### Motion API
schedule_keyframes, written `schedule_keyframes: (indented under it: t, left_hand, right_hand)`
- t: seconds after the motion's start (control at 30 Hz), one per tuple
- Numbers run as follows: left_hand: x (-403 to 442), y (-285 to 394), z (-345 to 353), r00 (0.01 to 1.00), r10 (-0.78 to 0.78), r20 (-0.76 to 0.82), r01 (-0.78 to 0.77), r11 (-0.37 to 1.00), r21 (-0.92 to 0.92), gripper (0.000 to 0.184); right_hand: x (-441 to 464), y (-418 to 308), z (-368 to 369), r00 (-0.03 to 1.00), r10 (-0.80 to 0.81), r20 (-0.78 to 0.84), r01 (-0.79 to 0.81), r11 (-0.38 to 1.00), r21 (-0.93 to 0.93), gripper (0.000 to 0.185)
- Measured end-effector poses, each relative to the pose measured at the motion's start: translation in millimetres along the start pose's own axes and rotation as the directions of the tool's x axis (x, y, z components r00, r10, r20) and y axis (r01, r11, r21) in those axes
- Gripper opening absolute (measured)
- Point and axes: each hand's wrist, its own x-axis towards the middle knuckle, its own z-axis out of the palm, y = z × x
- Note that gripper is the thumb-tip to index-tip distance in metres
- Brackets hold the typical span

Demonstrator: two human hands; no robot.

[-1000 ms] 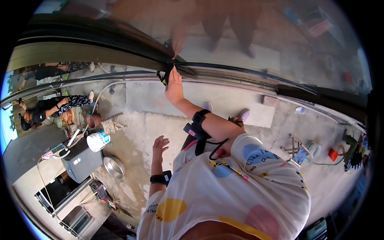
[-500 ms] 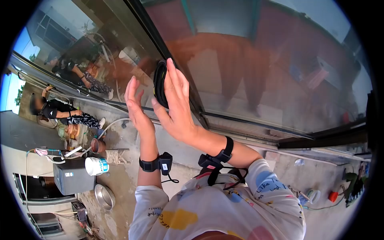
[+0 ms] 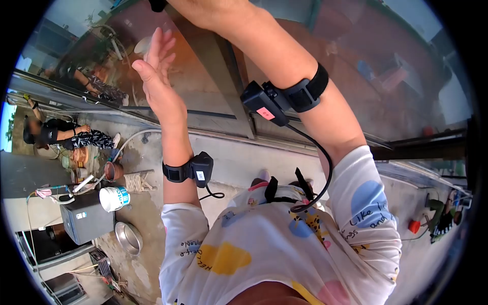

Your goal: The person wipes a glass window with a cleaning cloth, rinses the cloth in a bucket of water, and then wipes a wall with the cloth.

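My left hand [image 3: 160, 79] is raised in front of the glass door pane [image 3: 188, 71], its fingers stretched out and nothing in them. My right hand [image 3: 203, 11] reaches up over the glass and is largely cut off by the top edge, so its fingers do not show. Beside it at that edge peeks a bit of a black pad [image 3: 157, 4], a dark oval thing whose exact kind I cannot make out. Each forearm wears a black strap with a small box and a cable.
A person [image 3: 56, 131] in dark clothes sits at the far left, by plant pots. Below are a white bucket [image 3: 114, 199], a grey box [image 3: 87, 217], a metal basin [image 3: 128, 238] and a small stool [image 3: 140, 181]. At the right lies a red object [image 3: 414, 226].
My right hand has gone up the glass, mostly out of view, with the black pad. My left hand has risen and shifted left, away from the right one.
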Motion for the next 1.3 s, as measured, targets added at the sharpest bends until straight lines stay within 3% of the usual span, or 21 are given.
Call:
schedule_keyframes:
  t: [0.1,0.13,0.27,0.3,0.37,0.4,0.5,0.57,0.73,0.87,0.93,1.13,1.2,1.23,1.3]
  left_hand:
    - [-4.7,-7.5,2.8,0.999,-0.037,0.003,0.037,0.999,0.004,0.075]
    - [-6.2,-10.3,3.1,0.999,-0.027,0.021,0.027,0.999,0.028,0.075]
    - [-14.3,-8.8,13.5,1.0,-0.005,-0.016,0.008,0.989,0.149,0.078]
    - [-15.5,-9.2,12.0,1.0,-0.012,0.009,0.011,0.985,0.174,0.076]
    - [-17.8,-7.2,14.9,1.0,-0.01,0.015,0.007,0.983,0.183,0.075]
    - [-18.3,-6.2,16.7,1.0,0.001,-0.002,-0.001,0.981,0.196,0.075]
    - [-20.6,-3.9,19.8,1.0,-0.003,-0.007,0.005,0.977,0.211,0.076]
    - [-23.3,-2.6,22.9,1.0,0.014,0.021,-0.018,0.974,0.225,0.076]
    - [-28.7,3.1,34.8,0.999,0.009,-0.05,0.003,0.969,0.247,0.07]
    - [-34.7,5.7,46.5,0.999,0.015,-0.032,-0.005,0.962,0.272,0.062]
    - [-37.0,4.2,46.6,0.999,0.005,-0.043,0.009,0.949,0.316,0.058]
    - [-38.1,-2.4,49.3,0.996,0.079,-0.043,-0.059,0.933,0.354,0.055]
    - [-40.6,-5.7,49.6,0.995,0.094,-0.04,-0.075,0.941,0.331,0.053]
    - [-42.1,-8.7,47.2,0.992,0.117,-0.037,-0.1,0.942,0.319,0.052]
    - [-52.0,-19.3,40.4,0.99,0.144,-0.015,-0.133,0.948,0.291,0.045]
  right_hand:
    - [-124.5,-34.6,-14.1,0.905,0.39,0.172,-0.386,0.921,-0.053,0.055]
    - [-157.6,-43.1,-14.7,0.916,0.391,0.085,-0.384,0.919,-0.09,0.053]
    - [-263.4,-90.7,-30.3,0.655,0.744,0.135,-0.725,0.669,-0.167,0.053]
    - [-284.2,-98.7,-32.4,0.644,0.757,0.113,-0.736,0.653,-0.179,0.053]
    - [-316.6,-110.4,-38.9,0.468,0.873,0.138,-0.835,0.488,-0.254,0.052]
    - [-323.9,-114.2,-41.0,0.454,0.884,0.113,-0.843,0.467,-0.268,0.052]
    - [-330.1,-122.0,-37.4,0.302,0.953,0.035,-0.931,0.303,-0.204,0.05]
    - [-308.3,-126.5,-36.2,0.317,0.948,0.03,-0.933,0.317,-0.169,0.05]
    - [-222.1,-112.6,-36.7,0.518,0.853,0.067,-0.851,0.522,-0.053,0.057]
    - [-248.8,-111.4,-45.2,0.535,0.838,0.105,-0.842,0.539,-0.021,0.058]
    - [-278.3,-120.0,-50.9,0.474,0.875,0.096,-0.878,0.477,-0.02,0.058]
    - [-392.0,-124.4,-53.0,0.156,0.986,0.064,-0.975,0.164,-0.149,0.054]
    - [-413.4,-116.0,-71.2,-0.102,0.988,0.118,-0.981,-0.081,-0.176,0.042]
    - [-421.5,-109.5,-90.6,-0.54,0.803,0.25,-0.84,-0.53,-0.114,0.034]
    - [-485.8,-117.1,-97.8,-0.695,0.707,0.129,-0.699,-0.707,0.107,0.027]
